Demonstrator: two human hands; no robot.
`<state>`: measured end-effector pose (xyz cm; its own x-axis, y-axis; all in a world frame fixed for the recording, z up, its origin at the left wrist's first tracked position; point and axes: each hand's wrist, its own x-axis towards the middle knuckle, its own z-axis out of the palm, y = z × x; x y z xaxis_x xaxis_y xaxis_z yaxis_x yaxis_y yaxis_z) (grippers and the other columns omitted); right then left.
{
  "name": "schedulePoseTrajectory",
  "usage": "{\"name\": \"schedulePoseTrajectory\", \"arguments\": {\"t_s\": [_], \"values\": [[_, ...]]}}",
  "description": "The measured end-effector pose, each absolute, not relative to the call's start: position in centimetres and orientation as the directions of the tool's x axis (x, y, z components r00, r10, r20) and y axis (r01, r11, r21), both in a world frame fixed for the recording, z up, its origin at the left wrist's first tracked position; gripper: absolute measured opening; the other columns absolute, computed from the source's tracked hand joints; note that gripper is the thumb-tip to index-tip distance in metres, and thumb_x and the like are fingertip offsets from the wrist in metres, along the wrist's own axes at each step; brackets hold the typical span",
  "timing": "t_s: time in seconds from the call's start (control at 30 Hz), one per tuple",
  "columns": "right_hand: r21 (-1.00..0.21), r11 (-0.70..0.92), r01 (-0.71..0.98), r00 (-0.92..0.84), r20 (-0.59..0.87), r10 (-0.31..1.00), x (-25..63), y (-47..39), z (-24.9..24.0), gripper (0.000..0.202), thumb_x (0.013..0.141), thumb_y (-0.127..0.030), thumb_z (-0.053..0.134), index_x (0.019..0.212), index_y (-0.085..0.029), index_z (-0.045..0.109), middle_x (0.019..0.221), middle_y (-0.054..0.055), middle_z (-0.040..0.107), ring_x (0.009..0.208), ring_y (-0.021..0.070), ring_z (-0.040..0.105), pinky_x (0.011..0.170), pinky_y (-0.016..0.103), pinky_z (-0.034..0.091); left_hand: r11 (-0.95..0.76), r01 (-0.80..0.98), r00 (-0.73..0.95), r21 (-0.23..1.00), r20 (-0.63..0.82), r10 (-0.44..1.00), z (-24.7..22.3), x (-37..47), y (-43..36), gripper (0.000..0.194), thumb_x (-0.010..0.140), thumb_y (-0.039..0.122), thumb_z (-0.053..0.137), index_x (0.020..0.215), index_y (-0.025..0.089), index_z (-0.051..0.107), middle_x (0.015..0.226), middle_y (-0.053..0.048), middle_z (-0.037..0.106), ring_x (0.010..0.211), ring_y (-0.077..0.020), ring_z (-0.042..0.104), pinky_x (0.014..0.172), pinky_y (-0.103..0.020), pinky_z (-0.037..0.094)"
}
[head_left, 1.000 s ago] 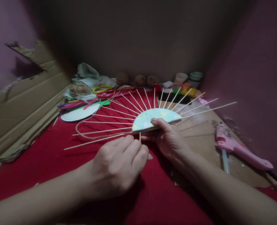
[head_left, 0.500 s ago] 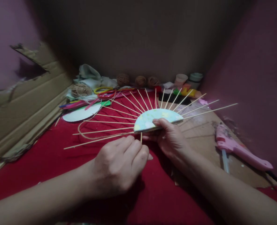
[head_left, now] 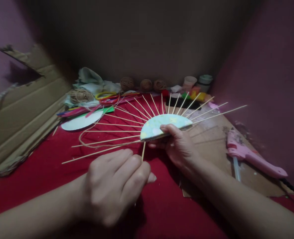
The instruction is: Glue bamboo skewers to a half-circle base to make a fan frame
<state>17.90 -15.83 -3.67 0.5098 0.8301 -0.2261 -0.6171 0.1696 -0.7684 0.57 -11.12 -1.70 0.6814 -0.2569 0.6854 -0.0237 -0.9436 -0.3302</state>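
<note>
A half-round disc (head_left: 165, 122) in pale blue with yellow patches has many thin wooden sticks fanned out from its curved edge. My right hand (head_left: 178, 141) grips its straight edge, thumb on top and fingers underneath. My left hand (head_left: 122, 184) is closed in a fist below the disc. From that fist a thin, pale stick-like strip (head_left: 143, 152) rises to the disc's underside at its left end. A strand of brown twine (head_left: 83, 141) loops over the left-hand sticks and runs to the disc's left corner.
A pink glue gun (head_left: 251, 156) lies on cardboard (head_left: 206, 156) at right. At the back left are a twine ball (head_left: 81, 96), scissors (head_left: 106, 96) and a white oval piece (head_left: 83, 121). Brown yarn balls (head_left: 146, 85) and cups (head_left: 189, 81) line the back. Torn cardboard (head_left: 25, 109) stands left.
My left fist has moved down and left, away from the disc, so more of the pale strip shows. My right hand keeps its grip on the disc. The whole view has shifted slightly.
</note>
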Motion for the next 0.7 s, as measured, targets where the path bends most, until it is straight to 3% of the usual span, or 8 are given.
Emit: {"name": "schedulePoseTrajectory", "arguments": {"t_s": [0.7], "values": [[-0.767, 0.173, -0.617, 0.496, -0.209, 0.843, 17.84, -15.98, -3.9, 0.013, 0.062, -0.02, 0.069, 0.07, -0.014, 0.061, 0.06, 0.003, 0.064, 0.053, 0.0168, 0.061, 0.044, 0.03, 0.054, -0.947, -0.075, 0.741, -0.313, 0.618, -0.263, -1.88, 1.23, -10.43, 0.012, 0.083, 0.014, 0.062, 0.091, 0.006, 0.06, 0.069, -0.008, 0.062, 0.064, -0.0199, 0.058, 0.055, -0.032, 0.048]]}}
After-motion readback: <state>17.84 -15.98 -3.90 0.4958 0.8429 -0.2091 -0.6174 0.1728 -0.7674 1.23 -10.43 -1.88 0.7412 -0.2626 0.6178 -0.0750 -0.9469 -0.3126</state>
